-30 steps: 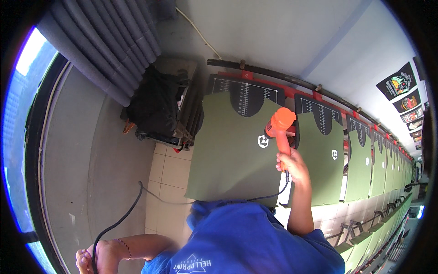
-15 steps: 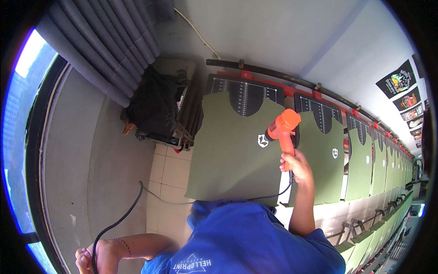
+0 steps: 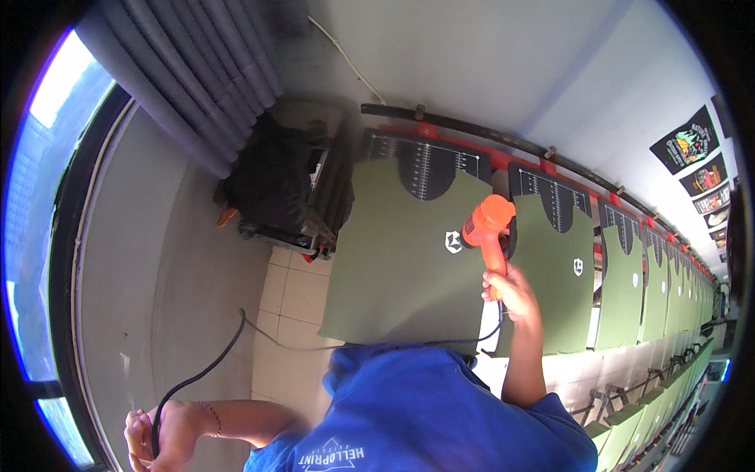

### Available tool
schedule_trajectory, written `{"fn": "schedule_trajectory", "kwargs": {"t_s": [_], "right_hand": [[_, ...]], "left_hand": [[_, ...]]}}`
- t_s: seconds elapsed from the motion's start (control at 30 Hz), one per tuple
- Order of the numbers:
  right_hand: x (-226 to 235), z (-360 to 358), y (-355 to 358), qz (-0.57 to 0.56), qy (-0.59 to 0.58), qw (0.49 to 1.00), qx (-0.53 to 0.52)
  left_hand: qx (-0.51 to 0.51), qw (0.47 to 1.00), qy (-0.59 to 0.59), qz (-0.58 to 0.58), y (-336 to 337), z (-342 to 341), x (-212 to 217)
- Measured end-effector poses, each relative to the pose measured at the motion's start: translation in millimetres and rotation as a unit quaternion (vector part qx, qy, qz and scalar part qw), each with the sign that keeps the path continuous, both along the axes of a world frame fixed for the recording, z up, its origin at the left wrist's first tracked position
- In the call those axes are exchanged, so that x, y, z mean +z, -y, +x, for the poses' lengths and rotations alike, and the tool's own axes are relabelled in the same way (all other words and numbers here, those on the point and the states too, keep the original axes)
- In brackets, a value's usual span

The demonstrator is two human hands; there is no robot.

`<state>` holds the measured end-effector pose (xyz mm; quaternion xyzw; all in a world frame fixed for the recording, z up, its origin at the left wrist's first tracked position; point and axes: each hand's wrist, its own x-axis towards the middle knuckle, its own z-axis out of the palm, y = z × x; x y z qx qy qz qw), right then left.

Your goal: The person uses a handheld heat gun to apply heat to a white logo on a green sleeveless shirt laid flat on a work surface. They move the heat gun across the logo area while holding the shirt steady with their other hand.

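My right hand (image 3: 513, 289) grips the handle of an orange heat gun (image 3: 487, 228), nozzle pointing left at a small white emblem (image 3: 453, 241) on an olive green shirt (image 3: 401, 259) stretched flat on a printing board. My left hand (image 3: 145, 436) is far out at the lower left, closed around the gun's black power cord (image 3: 204, 370), which loops across the floor. My blue shirt fills the bottom middle.
A long row of boards with green shirts (image 3: 629, 275) runs off to the right along a red and black rail (image 3: 487, 141). A black cart with stacked gear (image 3: 275, 185) stands by grey curtains (image 3: 181, 71). Dark posters (image 3: 692, 149) hang on the wall.
The heat gun and my right hand have moved slightly right and down across the shirt. My left hand stays where it was on the cord.
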<state>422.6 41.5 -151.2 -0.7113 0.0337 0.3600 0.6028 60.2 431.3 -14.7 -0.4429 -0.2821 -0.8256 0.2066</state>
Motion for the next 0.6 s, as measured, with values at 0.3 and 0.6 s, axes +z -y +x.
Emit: {"fn": "schedule_trajectory", "kwargs": {"t_s": [0.3, 0.6], "right_hand": [[-3, 5, 25, 0.024, -0.044, 0.998, 0.034], [-4, 21, 30, 0.029, -0.048, 0.991, 0.123]], "left_hand": [[-0.036, 0.992, 0.069, -0.103, 41, -15, -11], [-0.032, 0.968, 0.057, -0.241, 84, -33, -7]]}}
